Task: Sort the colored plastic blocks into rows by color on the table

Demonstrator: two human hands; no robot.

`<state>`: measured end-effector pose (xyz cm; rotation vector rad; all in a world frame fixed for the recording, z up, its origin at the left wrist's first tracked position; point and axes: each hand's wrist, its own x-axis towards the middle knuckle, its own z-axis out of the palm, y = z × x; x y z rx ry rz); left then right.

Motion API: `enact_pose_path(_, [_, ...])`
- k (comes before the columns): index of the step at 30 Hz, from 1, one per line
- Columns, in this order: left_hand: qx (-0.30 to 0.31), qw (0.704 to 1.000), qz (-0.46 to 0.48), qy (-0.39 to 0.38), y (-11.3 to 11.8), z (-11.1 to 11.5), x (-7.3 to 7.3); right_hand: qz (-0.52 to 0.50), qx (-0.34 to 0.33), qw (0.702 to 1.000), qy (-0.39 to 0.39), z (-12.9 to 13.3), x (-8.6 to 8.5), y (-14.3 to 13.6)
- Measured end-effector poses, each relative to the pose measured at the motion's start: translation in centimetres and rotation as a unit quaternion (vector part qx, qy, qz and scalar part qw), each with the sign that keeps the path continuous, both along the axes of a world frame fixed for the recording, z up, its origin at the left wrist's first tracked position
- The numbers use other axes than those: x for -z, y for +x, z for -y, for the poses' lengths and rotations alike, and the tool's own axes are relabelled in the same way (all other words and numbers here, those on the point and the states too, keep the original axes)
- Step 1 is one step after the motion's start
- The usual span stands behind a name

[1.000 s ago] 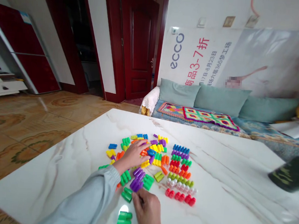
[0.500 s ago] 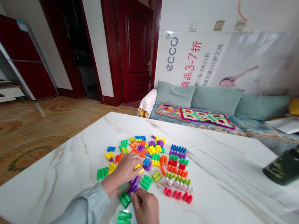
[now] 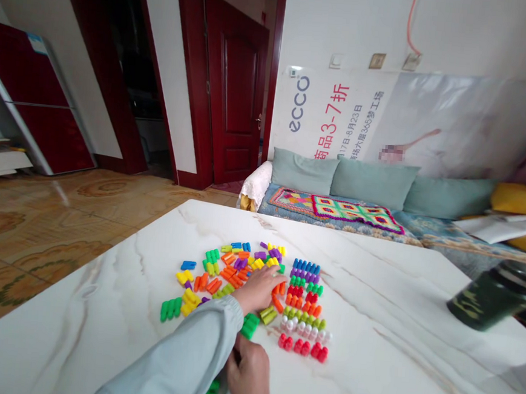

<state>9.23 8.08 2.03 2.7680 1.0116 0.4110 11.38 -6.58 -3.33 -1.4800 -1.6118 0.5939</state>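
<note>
My left hand (image 3: 261, 289) reaches across the middle of a loose pile of plastic building blocks, fingers stretched over yellow and orange ones. Whether its fingertips touch a block is hidden. Lower down, my right hand (image 3: 252, 369) is closed in a pinch, its fingertips covered by the left sleeve (image 3: 178, 354). Half a second earlier it pinched a purple block, now out of sight. Close above the right hand lies a green block (image 3: 249, 326). Another green block (image 3: 211, 393) pokes out below the sleeve, and lime blocks (image 3: 268, 314) rest beside my left wrist.
Sorted rows of blocks stand right of the pile, from blue (image 3: 307, 266) at the back to red (image 3: 303, 348) in front. A dark camouflage flask (image 3: 486, 302) stands on the right of the marble-patterned table (image 3: 367, 375). Behind is a sofa with green cushions (image 3: 373, 182).
My left hand has moved right and away from me, over the pile. Its sleeve now covers the right fingertips and the purple block. My right hand stays nearly in place. The view has shifted slightly.
</note>
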Motion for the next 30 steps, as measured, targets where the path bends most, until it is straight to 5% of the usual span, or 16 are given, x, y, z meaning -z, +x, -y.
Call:
enact_pose_path(11, [0.032,0.999,-0.006,0.02,-5.1,0.8,-2.2,0.038,0.019,0.999,0.009,0.1,0.1,-0.2])
enact_pose_path(18, [-0.035,0.999,-0.022,-0.011,-7.5,0.5,-4.7,0.034,0.014,0.999,0.008,0.1,0.1,-0.2])
enact_pose_path(25, [-0.029,0.997,-0.034,-0.056,-6.1,-0.1,-2.2,0.036,0.023,0.999,0.007,0.1,0.2,-0.2])
enact_pose_path(30, [-0.059,0.996,0.045,-0.049,-6.6,1.1,-1.4,0.005,0.027,1.0,-0.002,0.0,0.3,-0.2])
